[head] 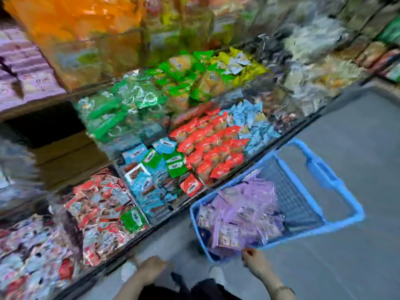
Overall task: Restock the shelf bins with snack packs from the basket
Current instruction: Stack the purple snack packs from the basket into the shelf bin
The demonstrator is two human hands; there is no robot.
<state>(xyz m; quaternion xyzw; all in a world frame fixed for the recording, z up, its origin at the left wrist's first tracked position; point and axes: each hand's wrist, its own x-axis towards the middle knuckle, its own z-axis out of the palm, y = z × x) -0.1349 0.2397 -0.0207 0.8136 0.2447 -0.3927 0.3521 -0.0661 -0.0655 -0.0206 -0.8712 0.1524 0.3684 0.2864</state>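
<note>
Below, right hand at basket near rim, left hand over open floor by shelf bins; fingers' grip unclear.

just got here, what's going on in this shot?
A person is at the shelf bins, which are full of snack packs. A blue basket on the floor holds purple packs. The right hand is at the basket's near rim by those packs; blur hides any grip. The left hand hangs low, holding nothing.

Smooth grey floor — soft, even light
</note>
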